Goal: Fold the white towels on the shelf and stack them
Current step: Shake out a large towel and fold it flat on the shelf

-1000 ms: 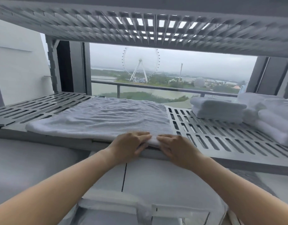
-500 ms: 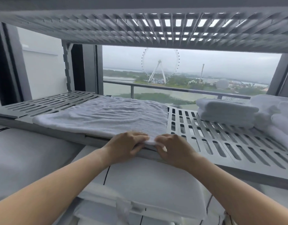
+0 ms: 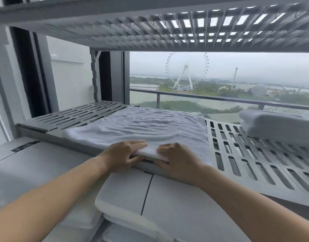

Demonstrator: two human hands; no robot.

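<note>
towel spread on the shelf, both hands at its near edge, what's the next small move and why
Probably lift the near edge and carry it toward the far edge, folding it in half: the left hand and right hand both pinch that edge, and the towel lies spread flat on the shelf.

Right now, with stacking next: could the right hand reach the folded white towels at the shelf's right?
Probably yes: only open slatted grey shelf separates the right hand from the folded white towels.
</note>
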